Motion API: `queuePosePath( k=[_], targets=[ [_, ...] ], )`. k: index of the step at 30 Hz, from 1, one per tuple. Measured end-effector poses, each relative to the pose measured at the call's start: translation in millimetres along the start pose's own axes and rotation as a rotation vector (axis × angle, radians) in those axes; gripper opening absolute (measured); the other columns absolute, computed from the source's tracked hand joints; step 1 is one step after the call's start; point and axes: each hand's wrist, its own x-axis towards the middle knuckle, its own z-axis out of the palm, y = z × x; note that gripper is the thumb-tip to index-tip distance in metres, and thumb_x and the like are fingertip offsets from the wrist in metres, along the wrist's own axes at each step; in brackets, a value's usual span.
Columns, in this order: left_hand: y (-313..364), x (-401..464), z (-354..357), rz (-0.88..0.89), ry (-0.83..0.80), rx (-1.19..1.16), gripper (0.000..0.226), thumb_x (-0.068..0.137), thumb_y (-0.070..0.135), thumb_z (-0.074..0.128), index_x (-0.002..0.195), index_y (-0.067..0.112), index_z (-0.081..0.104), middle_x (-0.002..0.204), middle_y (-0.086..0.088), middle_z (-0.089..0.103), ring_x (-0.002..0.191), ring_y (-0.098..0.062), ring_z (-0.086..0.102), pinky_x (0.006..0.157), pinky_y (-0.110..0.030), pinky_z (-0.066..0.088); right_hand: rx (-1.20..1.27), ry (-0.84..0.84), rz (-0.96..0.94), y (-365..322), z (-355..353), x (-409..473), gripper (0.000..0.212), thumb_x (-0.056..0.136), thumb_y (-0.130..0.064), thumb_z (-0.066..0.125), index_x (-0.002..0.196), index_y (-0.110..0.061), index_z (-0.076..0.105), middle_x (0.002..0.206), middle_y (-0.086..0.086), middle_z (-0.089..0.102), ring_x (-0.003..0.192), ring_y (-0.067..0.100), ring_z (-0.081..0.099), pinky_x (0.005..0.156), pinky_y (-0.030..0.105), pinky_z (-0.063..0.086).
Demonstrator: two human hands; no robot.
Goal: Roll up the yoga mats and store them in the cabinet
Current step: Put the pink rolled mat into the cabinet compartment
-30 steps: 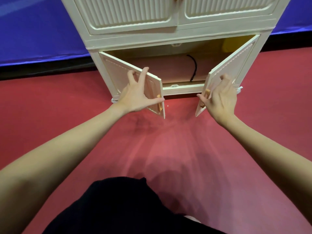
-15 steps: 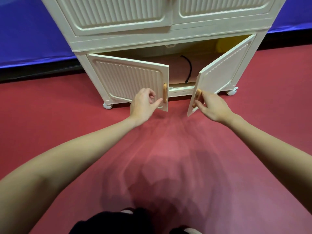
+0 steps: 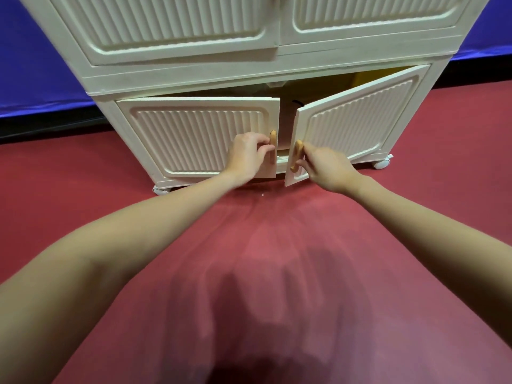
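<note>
Head view, left hand (image 3: 247, 155) gripping left handle (image 3: 273, 146); right hand (image 3: 327, 169) pinching right handle (image 3: 297, 155)

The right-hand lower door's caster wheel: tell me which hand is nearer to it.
Right. The right hand holds the right door's handle, nearer the caster wheel; the left hand grips the left door's handle, farther off.

Cabinet (image 3: 221, 76), cream, looked like moulded plastic, satin sheen, its door panels (image 3: 194, 139) ribbed in fine vertical flutes with smooth raised borders. Door handles (image 3: 273, 146) at 12 o'clock of the hands were tan and looked like wood, matt; castors (image 3: 381, 164) at the cabinet's 4 o'clock corner were white glossy plastic. Floor (image 3: 83, 189) was red, matt, finely textured; wall (image 3: 33, 65) behind was blue, smooth.
</note>
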Motion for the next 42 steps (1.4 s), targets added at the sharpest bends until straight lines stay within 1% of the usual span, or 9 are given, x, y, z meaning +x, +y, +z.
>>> queuePosePath(
  k=[5,8,12,19,24,27,29,33,42],
  targets=[
    [-9.8,22.0,4.6,0.056,-0.012,0.014,0.016,0.090,0.014,0.061,0.085,0.010,0.076,0.076,-0.005,0.073,0.070,-0.021,0.065,0.073,-0.036,0.052,-0.020,0.018,0.029,-2.4,9.9,36.5,0.023,0.101,-0.027,0.042,0.116,-0.011,0.049,0.100,0.008,0.070,0.090,0.035,0.064,0.069,0.042,0.051],
    [-15.4,33.3,9.1,0.051,0.016,0.044,0.018,0.091,0.017,0.061,0.082,0.009,0.075,0.077,-0.007,0.073,0.076,-0.024,0.065,0.073,-0.038,0.052,-0.041,0.028,0.031,1.0,12.7,55.7,0.024,0.100,-0.027,0.043,0.118,-0.010,0.048,0.102,0.009,0.070,0.092,0.036,0.064,0.066,0.040,0.047],
    [-20.4,45.2,14.9,0.055,0.047,0.047,0.023,0.090,0.016,0.059,0.071,0.009,0.069,0.066,-0.009,0.067,0.068,-0.027,0.060,0.066,-0.040,0.048,-0.051,0.028,0.051,3.7,15.0,76.9,0.025,0.100,-0.025,0.042,0.117,-0.008,0.047,0.106,0.012,0.068,0.096,0.038,0.062,0.064,0.037,0.039],
    [-30.2,46.8,20.4,0.107,0.102,0.059,0.020,0.090,0.021,0.059,0.084,0.009,0.075,0.078,-0.009,0.071,0.078,-0.028,0.064,0.070,-0.039,0.049,-0.040,0.069,0.106,2.6,24.7,82.0,0.034,0.102,-0.026,0.039,0.131,-0.009,0.039,0.102,0.016,0.068,0.092,0.041,0.062,0.063,0.037,0.036],
    [-27.5,42.7,18.6,0.092,0.103,0.082,0.020,0.092,0.024,0.059,0.094,0.012,0.074,0.089,-0.005,0.072,0.086,-0.023,0.065,0.075,-0.035,0.049,-0.048,0.044,0.143,0.3,28.4,71.7,0.025,0.103,-0.025,0.038,0.117,-0.006,0.047,0.103,0.016,0.067,0.093,0.040,0.061,0.066,0.041,0.041],
    [-25.6,34.6,16.8,0.036,0.073,0.101,0.020,0.093,0.027,0.056,0.095,0.015,0.072,0.088,0.000,0.070,0.085,-0.018,0.063,0.072,-0.030,0.047,0.043,0.076,0.173,-0.9,31.9,60.4,0.024,0.102,-0.026,0.041,0.112,-0.006,0.049,0.106,0.013,0.065,0.096,0.037,0.060,0.073,0.043,0.048],
    [-27.4,22.2,16.6,0.010,0.036,0.094,0.019,0.092,0.024,0.055,0.100,0.013,0.068,0.091,0.000,0.068,0.086,-0.017,0.062,0.078,-0.033,0.048,0.101,0.090,0.183,-2.0,35.2,48.9,0.026,0.100,-0.025,0.045,0.115,-0.004,0.050,0.112,0.014,0.061,0.102,0.035,0.058,0.080,0.043,0.047],
    [-36.0,-11.9,15.8,0.010,-0.103,0.152,0.029,0.093,0.023,0.055,0.116,0.008,0.061,0.111,-0.009,0.064,0.103,-0.024,0.059,0.091,-0.037,0.046,0.079,0.064,0.153,-3.3,40.8,20.8,0.034,0.097,-0.022,0.051,0.123,0.000,0.051,0.117,0.019,0.056,0.112,0.035,0.052,0.094,0.040,0.040],
    [-34.7,-57.6,41.2,0.042,-0.328,0.230,0.034,0.088,0.022,0.059,0.119,0.007,0.059,0.115,-0.014,0.060,0.110,-0.032,0.055,0.096,-0.044,0.044,0.073,-0.030,0.332,-1.9,56.9,-69.5,0.041,0.096,-0.027,0.052,0.129,-0.004,0.049,0.122,0.018,0.052,0.113,0.038,0.049,0.096,0.045,0.039]
  ],
)
